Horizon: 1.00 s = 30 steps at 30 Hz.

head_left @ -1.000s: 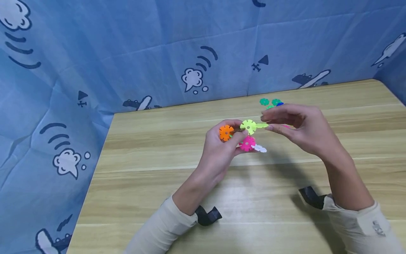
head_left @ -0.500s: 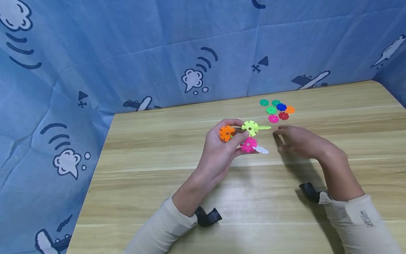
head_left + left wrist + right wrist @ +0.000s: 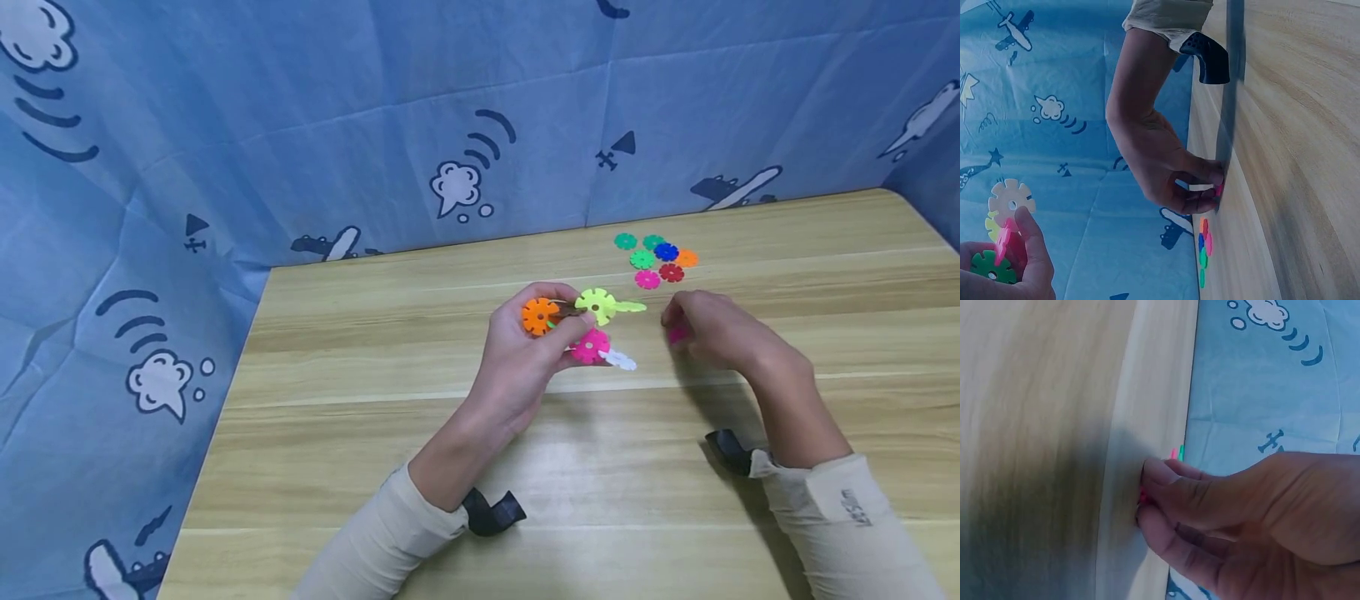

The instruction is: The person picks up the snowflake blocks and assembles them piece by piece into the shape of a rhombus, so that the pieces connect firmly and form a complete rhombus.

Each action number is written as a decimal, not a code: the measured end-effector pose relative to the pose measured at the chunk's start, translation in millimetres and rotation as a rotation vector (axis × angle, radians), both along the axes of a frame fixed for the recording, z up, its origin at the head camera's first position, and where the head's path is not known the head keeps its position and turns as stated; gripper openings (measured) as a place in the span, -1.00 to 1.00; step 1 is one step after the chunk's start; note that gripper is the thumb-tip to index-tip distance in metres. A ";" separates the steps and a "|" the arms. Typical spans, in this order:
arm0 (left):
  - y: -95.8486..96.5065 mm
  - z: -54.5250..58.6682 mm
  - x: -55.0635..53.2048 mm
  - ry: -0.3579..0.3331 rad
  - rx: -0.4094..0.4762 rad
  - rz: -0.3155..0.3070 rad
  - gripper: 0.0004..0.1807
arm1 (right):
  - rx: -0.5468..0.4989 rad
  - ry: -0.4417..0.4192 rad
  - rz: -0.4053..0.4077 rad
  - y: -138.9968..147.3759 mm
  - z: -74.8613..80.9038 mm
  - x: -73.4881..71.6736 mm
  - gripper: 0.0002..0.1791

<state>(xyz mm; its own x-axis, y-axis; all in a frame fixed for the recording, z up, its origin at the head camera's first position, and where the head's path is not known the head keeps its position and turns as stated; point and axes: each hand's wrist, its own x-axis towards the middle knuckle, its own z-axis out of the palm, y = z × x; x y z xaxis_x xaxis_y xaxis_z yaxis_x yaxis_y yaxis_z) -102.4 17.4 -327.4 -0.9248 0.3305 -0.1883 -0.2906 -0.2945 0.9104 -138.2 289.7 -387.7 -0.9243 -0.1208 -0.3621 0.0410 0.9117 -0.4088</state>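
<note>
My left hand (image 3: pixel 513 367) grips a cluster of linked, notched plastic discs above the table, thumb across the front. In the head view the cluster shows an orange disc (image 3: pixel 536 317), a yellow-green disc (image 3: pixel 596 301) with another edge-on at its right, a pink disc (image 3: pixel 591 347) and a white disc (image 3: pixel 619 360). A green disc (image 3: pixel 990 265) of it appears in the left wrist view. Fingers and palm hide the rest. To the right, my right hand (image 3: pixel 727 335) pinches a separate pink disc (image 3: pixel 679 334) at the tabletop, mostly covered by the fingertips.
Several loose discs lie flat toward the back of the wooden table (image 3: pixel 360 450), among them a blue disc (image 3: pixel 666 252), a dark red disc (image 3: pixel 671 272) and another pink disc (image 3: pixel 647 280). A blue printed curtain (image 3: pixel 337 125) hangs behind the table's back edge.
My right hand has left the yellow-green disc, come down to the table at the right, and taken hold of a pink disc there. My left hand has barely moved with its cluster.
</note>
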 end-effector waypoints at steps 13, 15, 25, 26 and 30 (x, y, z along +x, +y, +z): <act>2.1 -0.4 0.0 -0.015 0.000 0.020 -0.80 | -0.149 0.117 0.106 7.2 7.1 -2.3 -0.89; 2.3 0.0 0.1 -0.022 -0.002 0.024 -0.81 | -0.225 0.131 0.070 6.4 10.6 -1.8 -0.85; 0.5 0.2 -1.2 -0.038 0.043 0.033 -0.83 | -0.536 0.194 0.002 0.6 29.1 9.1 -0.66; 0.2 0.2 -1.3 -0.037 0.048 0.032 -0.83 | -0.550 0.194 -0.009 0.1 30.9 10.2 -0.64; -0.9 0.4 -1.1 -0.030 0.060 0.030 -0.83 | -0.625 0.200 -0.033 -1.7 37.4 14.9 -0.54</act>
